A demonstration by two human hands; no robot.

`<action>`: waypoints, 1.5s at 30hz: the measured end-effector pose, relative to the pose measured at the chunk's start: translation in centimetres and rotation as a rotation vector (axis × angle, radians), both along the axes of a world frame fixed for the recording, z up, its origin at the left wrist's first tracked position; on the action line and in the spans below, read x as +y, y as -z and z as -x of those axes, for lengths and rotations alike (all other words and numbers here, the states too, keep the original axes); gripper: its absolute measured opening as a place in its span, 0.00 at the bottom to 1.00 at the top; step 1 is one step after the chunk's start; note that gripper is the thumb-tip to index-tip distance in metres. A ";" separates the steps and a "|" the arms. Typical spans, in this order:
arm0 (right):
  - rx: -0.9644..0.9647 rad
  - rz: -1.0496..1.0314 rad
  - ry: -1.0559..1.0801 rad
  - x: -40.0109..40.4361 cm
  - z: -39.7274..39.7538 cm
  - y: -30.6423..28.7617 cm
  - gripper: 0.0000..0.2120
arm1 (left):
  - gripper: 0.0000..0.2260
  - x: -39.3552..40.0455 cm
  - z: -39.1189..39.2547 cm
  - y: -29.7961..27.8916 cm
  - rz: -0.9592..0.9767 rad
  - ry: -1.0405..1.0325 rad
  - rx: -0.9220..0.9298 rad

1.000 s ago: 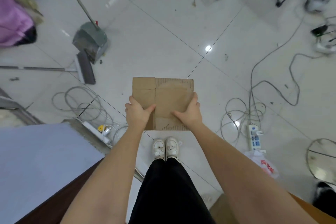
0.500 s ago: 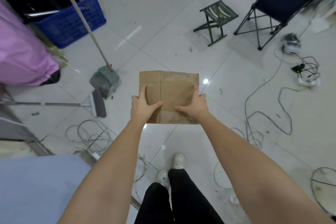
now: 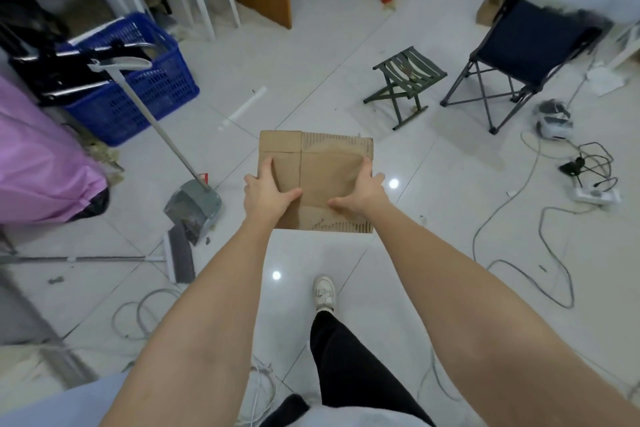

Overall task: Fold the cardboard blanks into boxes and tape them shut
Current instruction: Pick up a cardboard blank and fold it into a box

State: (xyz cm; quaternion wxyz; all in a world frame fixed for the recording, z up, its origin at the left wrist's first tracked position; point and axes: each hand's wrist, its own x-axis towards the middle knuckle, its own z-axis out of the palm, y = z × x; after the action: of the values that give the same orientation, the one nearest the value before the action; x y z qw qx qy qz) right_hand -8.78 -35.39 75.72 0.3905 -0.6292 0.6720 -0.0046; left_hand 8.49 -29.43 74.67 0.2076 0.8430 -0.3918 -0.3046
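A flat brown cardboard blank (image 3: 320,168) is held out in front of me at about waist height, above the white tiled floor. Its creases and torn corrugated top and bottom edges show. My left hand (image 3: 265,192) grips its left edge, thumb lying across the near face and fingers behind. My right hand (image 3: 363,192) grips the right edge in the same way, thumb on the face. The blank is still flat, with no flap raised.
A dustpan with a long handle (image 3: 194,204) and a broom (image 3: 180,258) lie to the left. A blue crate (image 3: 145,94) and a pink bag (image 3: 38,163) stand further left. A green folding stool (image 3: 405,80), a dark camp chair (image 3: 519,45) and loose cables (image 3: 540,218) are to the right.
My view has lifted from my feet toward the room, and I have stepped forward. Both hands keep the same hold on the blank, which has risen slightly.
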 end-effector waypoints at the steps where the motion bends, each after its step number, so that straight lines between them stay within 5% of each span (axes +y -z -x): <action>1: 0.004 -0.007 -0.008 -1.5 -0.5 -0.2 0.57 | 0.39 -1.5 -0.3 -0.3 -0.012 -0.007 -0.021; 16: 0.057 -0.038 -0.090 -19.9 -6.3 -0.7 0.57 | 0.38 -19.4 -5.5 -0.8 -0.071 -0.075 -0.024; 33: 0.091 -0.052 -0.074 -39.4 -20.6 -0.5 0.52 | 0.38 -39.4 -20.1 0.0 -0.134 -0.037 -0.032; 45: -0.020 -0.131 0.021 -54.4 -26.5 1.4 0.47 | 0.40 -53.1 -25.4 0.8 -0.156 -0.044 -0.099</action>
State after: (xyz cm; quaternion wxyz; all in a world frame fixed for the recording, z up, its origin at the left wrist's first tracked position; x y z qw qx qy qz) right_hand 17.71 -89.79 74.29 0.4374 -0.5952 0.6735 0.0290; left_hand 33.92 -82.57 73.83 0.1283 0.8791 -0.3578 -0.2876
